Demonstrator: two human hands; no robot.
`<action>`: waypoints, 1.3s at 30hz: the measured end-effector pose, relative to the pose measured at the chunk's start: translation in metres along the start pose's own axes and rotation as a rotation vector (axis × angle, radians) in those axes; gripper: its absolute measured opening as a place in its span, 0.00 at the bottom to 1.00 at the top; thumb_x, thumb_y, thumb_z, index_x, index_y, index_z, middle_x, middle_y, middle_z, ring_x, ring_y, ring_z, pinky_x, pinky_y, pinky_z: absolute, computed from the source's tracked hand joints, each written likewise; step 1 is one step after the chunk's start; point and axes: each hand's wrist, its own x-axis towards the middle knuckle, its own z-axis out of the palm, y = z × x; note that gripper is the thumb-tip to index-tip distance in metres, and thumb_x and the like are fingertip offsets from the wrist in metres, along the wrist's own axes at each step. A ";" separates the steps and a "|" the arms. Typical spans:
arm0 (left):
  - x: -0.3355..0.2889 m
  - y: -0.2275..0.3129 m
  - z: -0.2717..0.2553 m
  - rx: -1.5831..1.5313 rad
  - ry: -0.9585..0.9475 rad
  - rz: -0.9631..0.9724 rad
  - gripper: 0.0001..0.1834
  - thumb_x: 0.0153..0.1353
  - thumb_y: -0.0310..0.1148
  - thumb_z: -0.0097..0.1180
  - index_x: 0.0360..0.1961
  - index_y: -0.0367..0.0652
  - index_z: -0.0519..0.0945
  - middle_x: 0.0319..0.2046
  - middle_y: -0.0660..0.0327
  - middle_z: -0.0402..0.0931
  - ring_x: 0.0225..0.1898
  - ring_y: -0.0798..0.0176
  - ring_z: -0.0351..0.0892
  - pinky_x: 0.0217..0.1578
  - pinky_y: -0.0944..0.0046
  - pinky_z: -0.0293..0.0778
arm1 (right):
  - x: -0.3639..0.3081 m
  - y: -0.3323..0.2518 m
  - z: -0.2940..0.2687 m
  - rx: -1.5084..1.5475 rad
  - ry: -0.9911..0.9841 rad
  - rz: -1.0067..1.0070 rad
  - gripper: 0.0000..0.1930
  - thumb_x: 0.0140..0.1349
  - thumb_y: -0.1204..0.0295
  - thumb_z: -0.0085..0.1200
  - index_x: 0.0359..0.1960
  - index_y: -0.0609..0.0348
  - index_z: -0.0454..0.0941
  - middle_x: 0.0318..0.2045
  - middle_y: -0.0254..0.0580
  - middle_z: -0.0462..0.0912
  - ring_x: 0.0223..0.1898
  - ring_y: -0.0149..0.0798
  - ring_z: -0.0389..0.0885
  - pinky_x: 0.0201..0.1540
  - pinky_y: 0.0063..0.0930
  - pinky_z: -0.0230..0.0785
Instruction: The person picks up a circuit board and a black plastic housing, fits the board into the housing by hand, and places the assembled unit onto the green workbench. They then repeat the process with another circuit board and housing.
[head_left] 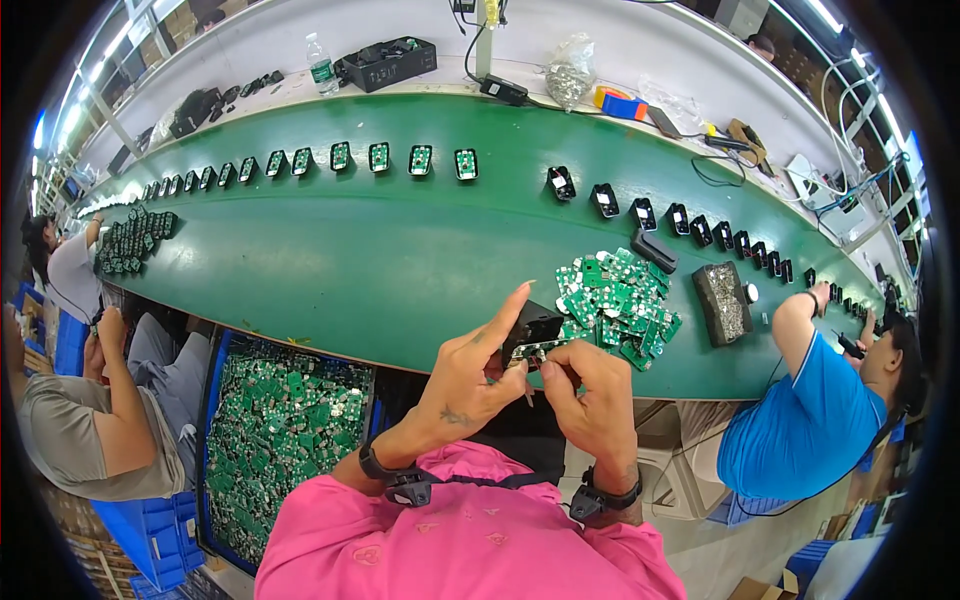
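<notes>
On the green counter [330, 240] lies a heap of circuit boards [615, 305]; near it stands a dark box [709, 315]; small black cases [562, 183] are placed in rows

Water bottle [321, 70], black bin [392, 72], clear bag [571, 74], blue-orange tape [620, 104]

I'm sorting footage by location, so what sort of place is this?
Most likely an electronics assembly workshop: loose green circuit boards are heaped on the long green workbench, small black housings stand lined up along it, and co-workers sit beside it.
</notes>
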 end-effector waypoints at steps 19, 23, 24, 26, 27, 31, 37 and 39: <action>0.000 0.000 0.006 0.338 -0.037 0.080 0.34 0.56 0.21 0.55 0.67 0.40 0.66 0.43 0.51 0.79 0.32 0.64 0.81 0.31 0.65 0.80 | -0.006 0.010 -0.005 0.038 -0.115 0.147 0.03 0.61 0.77 0.57 0.32 0.65 0.78 0.23 0.50 0.78 0.24 0.52 0.79 0.27 0.40 0.68; -0.001 -0.033 0.001 -0.172 -0.050 -0.167 0.32 0.62 0.20 0.51 0.68 0.36 0.62 0.47 0.53 0.77 0.36 0.64 0.83 0.34 0.66 0.84 | -0.013 0.027 0.008 -0.045 0.013 0.149 0.07 0.63 0.74 0.59 0.35 0.67 0.80 0.21 0.38 0.80 0.22 0.26 0.79 0.23 0.26 0.67; -0.005 -0.035 0.003 -0.301 -0.044 -0.229 0.33 0.62 0.19 0.50 0.69 0.36 0.59 0.49 0.50 0.76 0.37 0.61 0.84 0.35 0.65 0.84 | -0.018 0.031 0.010 -0.039 0.068 0.241 0.08 0.63 0.73 0.60 0.36 0.67 0.79 0.21 0.38 0.80 0.23 0.26 0.79 0.24 0.25 0.68; -0.011 -0.045 0.005 -0.461 -0.019 -0.291 0.36 0.62 0.21 0.56 0.70 0.37 0.57 0.48 0.50 0.78 0.35 0.60 0.85 0.35 0.63 0.84 | -0.026 0.045 0.017 0.045 0.133 0.240 0.10 0.65 0.70 0.60 0.35 0.68 0.78 0.20 0.42 0.79 0.21 0.32 0.80 0.23 0.29 0.69; -0.014 -0.045 0.004 -0.460 -0.039 -0.280 0.36 0.62 0.21 0.56 0.70 0.37 0.57 0.48 0.50 0.78 0.35 0.60 0.85 0.35 0.63 0.84 | -0.033 0.047 0.018 0.352 -0.017 0.466 0.10 0.67 0.71 0.58 0.34 0.67 0.77 0.20 0.37 0.79 0.19 0.26 0.77 0.21 0.23 0.67; -0.016 -0.044 0.004 -0.522 -0.183 -0.323 0.42 0.57 0.18 0.63 0.70 0.39 0.57 0.51 0.51 0.76 0.42 0.60 0.83 0.39 0.63 0.84 | -0.042 0.061 0.021 0.664 0.035 0.561 0.08 0.70 0.71 0.55 0.36 0.64 0.75 0.23 0.33 0.79 0.19 0.23 0.76 0.21 0.18 0.66; -0.011 -0.065 0.012 -0.376 -0.065 -0.265 0.43 0.52 0.18 0.67 0.68 0.38 0.60 0.52 0.52 0.75 0.50 0.61 0.80 0.47 0.62 0.81 | -0.034 0.055 0.037 0.833 0.121 0.497 0.07 0.68 0.74 0.57 0.39 0.66 0.77 0.23 0.33 0.80 0.21 0.23 0.77 0.23 0.19 0.69; -0.008 -0.061 0.013 -0.371 -0.032 -0.259 0.41 0.53 0.18 0.66 0.68 0.36 0.61 0.51 0.52 0.77 0.48 0.62 0.81 0.46 0.64 0.81 | -0.032 0.055 0.034 0.859 0.033 0.501 0.08 0.68 0.73 0.58 0.34 0.67 0.78 0.23 0.33 0.80 0.19 0.23 0.76 0.21 0.19 0.67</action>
